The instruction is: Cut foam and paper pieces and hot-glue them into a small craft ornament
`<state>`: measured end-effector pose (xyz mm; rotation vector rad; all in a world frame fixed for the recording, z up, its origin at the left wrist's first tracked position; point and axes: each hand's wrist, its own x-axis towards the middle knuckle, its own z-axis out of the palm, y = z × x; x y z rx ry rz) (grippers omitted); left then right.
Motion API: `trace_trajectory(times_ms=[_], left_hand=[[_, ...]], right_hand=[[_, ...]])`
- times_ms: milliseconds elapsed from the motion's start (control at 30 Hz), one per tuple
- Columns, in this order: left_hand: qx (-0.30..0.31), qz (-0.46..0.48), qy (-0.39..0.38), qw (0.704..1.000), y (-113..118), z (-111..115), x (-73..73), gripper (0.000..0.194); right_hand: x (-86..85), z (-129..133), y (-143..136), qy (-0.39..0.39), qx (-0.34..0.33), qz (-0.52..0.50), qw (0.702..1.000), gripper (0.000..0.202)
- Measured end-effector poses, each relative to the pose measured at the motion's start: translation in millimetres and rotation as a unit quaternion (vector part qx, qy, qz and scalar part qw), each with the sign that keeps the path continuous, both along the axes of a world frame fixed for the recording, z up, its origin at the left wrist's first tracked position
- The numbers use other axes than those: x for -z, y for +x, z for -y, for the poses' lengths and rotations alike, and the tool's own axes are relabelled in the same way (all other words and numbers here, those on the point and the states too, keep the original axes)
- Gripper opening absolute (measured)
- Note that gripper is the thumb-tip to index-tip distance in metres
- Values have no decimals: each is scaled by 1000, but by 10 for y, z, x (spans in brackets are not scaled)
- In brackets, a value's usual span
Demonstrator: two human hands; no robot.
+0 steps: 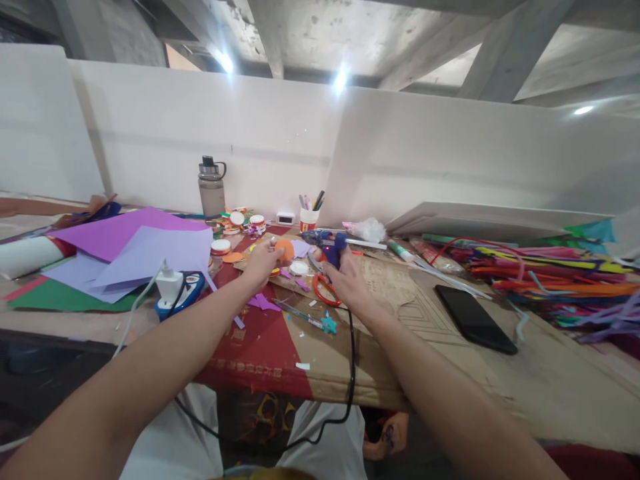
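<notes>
The fingers of the left hand (261, 263) were pinched narrow on the edge of an orange disc (285, 250), which was held up over the middle of the cardboard (380, 363) covering the table. The right hand (349, 281) was wrapped around the grip of a blue glue gun (331, 247), its nozzle pointing left, near the disc; whether a finger pressed the trigger, I could not tell. A white stick (369, 244) jutted from the gun's back, and a black cable (353, 353) hung below the right hand, over the table's near edge. Beneath the hands lay scissors with orange handles (326, 293), a white disc (299, 268), purple scraps (264, 303) and a pen with a turquoise end (327, 325). To the left, purple sheets (155, 253) overlapped behind a blue power strip (195, 287) with a white plug (170, 285) in it. Farther back stood a bottle (212, 193) and a cup of pens (309, 219). On the right, a black phone (475, 319) lay near a heap of colourful strips (560, 280).
</notes>
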<state>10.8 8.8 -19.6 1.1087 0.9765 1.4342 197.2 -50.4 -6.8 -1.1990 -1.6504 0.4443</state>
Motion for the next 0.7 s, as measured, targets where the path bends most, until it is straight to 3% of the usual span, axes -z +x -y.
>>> trace_trajectory(times_ms=[267, 533, 700], left_hand=[[11, 33, -20, 999, 9, 10, -22, 9], [32, 5, 11, 999, 39, 48, -4, 12], [30, 2, -9, 1000, 46, 75, -23, 15]], right_hand=[[55, -27, -6, 16, 5, 4, 1000, 24], [39, -5, 6, 20, 11, 14, 1000, 21], [40, 2, -7, 25, 8, 24, 999, 24]])
